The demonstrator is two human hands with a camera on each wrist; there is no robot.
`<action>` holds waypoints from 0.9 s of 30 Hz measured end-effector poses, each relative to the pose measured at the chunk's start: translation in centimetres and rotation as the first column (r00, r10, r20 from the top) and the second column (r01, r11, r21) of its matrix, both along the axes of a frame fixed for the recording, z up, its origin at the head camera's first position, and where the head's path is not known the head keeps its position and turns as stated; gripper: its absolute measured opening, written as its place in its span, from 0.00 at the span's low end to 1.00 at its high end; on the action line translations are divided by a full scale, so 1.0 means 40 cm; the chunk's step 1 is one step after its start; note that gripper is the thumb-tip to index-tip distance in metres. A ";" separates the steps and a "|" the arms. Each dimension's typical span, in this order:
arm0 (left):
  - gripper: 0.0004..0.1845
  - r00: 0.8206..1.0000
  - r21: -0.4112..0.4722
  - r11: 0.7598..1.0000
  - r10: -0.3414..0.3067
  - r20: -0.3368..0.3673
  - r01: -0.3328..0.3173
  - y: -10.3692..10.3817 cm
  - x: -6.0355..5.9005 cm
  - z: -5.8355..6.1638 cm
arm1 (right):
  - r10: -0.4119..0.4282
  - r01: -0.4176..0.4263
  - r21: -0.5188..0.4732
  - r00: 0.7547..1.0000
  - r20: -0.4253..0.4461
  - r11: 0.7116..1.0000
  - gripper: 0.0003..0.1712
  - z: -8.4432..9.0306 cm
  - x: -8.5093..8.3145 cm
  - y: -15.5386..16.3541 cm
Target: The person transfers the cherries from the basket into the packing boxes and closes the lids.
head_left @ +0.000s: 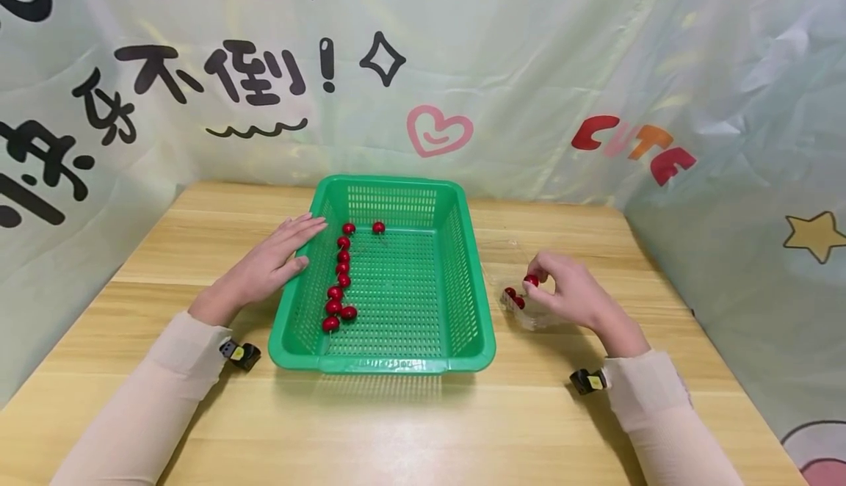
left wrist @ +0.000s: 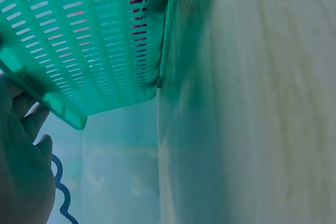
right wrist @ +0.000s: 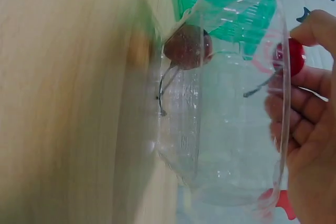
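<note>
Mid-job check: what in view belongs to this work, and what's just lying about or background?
In the job:
red cherry in right hand
clear container
container cherries
green basket, left hand on its rim
basket cherries

Just surroundings:
printed backdrop
wooden table

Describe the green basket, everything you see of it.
The green basket looks like plastic: rectangular, open-topped, with a smooth, rounded-cornered rim, slotted walls and a perforated floor. It stands upright on the wooden table. Red cherries lie inside, most in a rough line along its left side. The person's left hand touches its left rim.
</note>
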State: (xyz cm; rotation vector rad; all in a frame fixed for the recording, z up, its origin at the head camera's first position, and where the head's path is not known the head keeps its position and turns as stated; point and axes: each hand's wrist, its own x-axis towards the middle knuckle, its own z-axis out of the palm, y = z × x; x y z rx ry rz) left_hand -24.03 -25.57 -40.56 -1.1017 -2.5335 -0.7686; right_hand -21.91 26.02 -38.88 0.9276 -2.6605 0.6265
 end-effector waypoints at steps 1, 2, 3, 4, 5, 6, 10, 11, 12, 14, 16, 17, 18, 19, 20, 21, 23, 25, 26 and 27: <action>0.28 1.000 0.002 1.000 0.000 0.000 0.000 0.001 0.000 0.000 | -0.003 0.003 0.004 1.000 0.026 1.000 0.07 -0.002 0.001 0.002; 0.28 1.000 0.002 1.000 0.000 -0.002 0.000 0.001 0.001 0.000 | -0.008 0.008 0.011 0.998 0.057 1.000 0.07 -0.002 0.003 0.004; 0.28 1.000 0.004 1.000 0.000 -0.002 0.000 0.002 0.002 0.000 | -0.015 0.013 0.019 0.996 0.088 1.000 0.07 -0.004 0.004 0.006; 0.29 1.000 0.005 1.000 0.000 -0.003 0.000 0.002 0.002 -0.001 | -0.021 0.018 0.027 0.993 0.115 0.999 0.07 -0.004 0.005 0.008; 0.29 1.000 0.005 1.000 -0.001 -0.005 0.001 0.002 0.002 -0.001 | -0.033 0.028 0.038 0.989 0.145 0.999 0.07 -0.005 0.006 0.009; 0.29 1.000 0.005 1.000 -0.001 -0.005 0.001 0.002 0.002 -0.001 | -0.047 0.039 0.050 0.983 0.175 0.998 0.07 -0.007 0.007 0.010; 0.28 1.000 0.001 1.000 -0.001 -0.004 0.001 0.002 0.001 -0.001 | -0.071 0.053 0.075 0.962 0.263 0.996 0.06 -0.010 0.011 0.012; 0.28 1.000 0.001 1.000 -0.002 -0.004 0.002 0.002 0.000 0.000 | -0.075 0.054 0.080 0.957 0.281 0.995 0.06 -0.011 0.012 0.013; 0.28 1.000 0.001 1.000 -0.001 -0.003 0.001 0.003 0.000 0.000 | -0.072 0.049 0.083 0.952 0.298 0.995 0.06 -0.011 0.013 0.013; 0.28 1.000 0.003 1.000 -0.002 -0.002 0.002 0.003 0.001 0.002 | -0.063 0.036 0.085 0.939 0.338 0.996 0.06 -0.009 0.014 0.014; 0.28 1.000 0.004 1.000 0.000 -0.002 0.000 0.003 0.001 0.002 | -0.047 0.015 0.088 0.926 0.376 0.996 0.06 -0.009 0.015 0.014; 0.28 1.000 0.003 1.000 0.000 -0.003 0.000 0.003 0.001 0.002 | -0.038 0.003 0.089 0.918 0.394 0.996 0.05 -0.009 0.016 0.014; 0.28 1.000 0.001 1.000 0.002 -0.003 -0.002 0.003 0.001 0.001 | -0.029 -0.009 0.090 0.912 0.409 0.996 0.05 -0.010 0.016 0.014; 0.28 1.000 -0.001 1.000 0.002 -0.004 -0.002 0.002 0.000 0.001 | -0.024 -0.017 0.091 0.906 0.422 0.996 0.05 -0.011 0.016 0.013; 0.28 1.000 -0.002 1.000 0.002 -0.005 -0.002 0.002 0.000 0.000 | -0.018 -0.025 0.094 0.903 0.430 0.995 0.05 -0.012 0.016 0.012; 0.28 1.000 -0.005 1.000 0.002 -0.006 -0.002 0.001 0.000 -0.001 | -0.013 -0.032 0.095 0.900 0.435 0.995 0.05 -0.013 0.016 0.012; 0.28 1.000 -0.006 1.000 0.000 -0.008 0.000 0.000 0.000 -0.002 | -0.003 -0.043 0.093 0.896 0.443 0.995 0.06 -0.015 0.017 0.010; 0.28 1.000 -0.007 1.000 -0.001 -0.010 0.001 -0.001 0.000 -0.003 | 0.006 -0.052 0.090 0.894 0.449 0.995 0.07 -0.018 0.019 0.009; 0.28 1.000 -0.007 1.000 -0.003 -0.012 0.003 -0.001 0.000 -0.004 | 0.010 -0.055 0.087 0.892 0.452 0.995 0.08 -0.018 0.020 0.008; 0.28 1.000 -0.007 1.000 -0.004 -0.013 0.004 -0.001 0.000 -0.004 | 0.014 -0.059 0.086 0.891 0.454 0.995 0.08 -0.019 0.020 0.008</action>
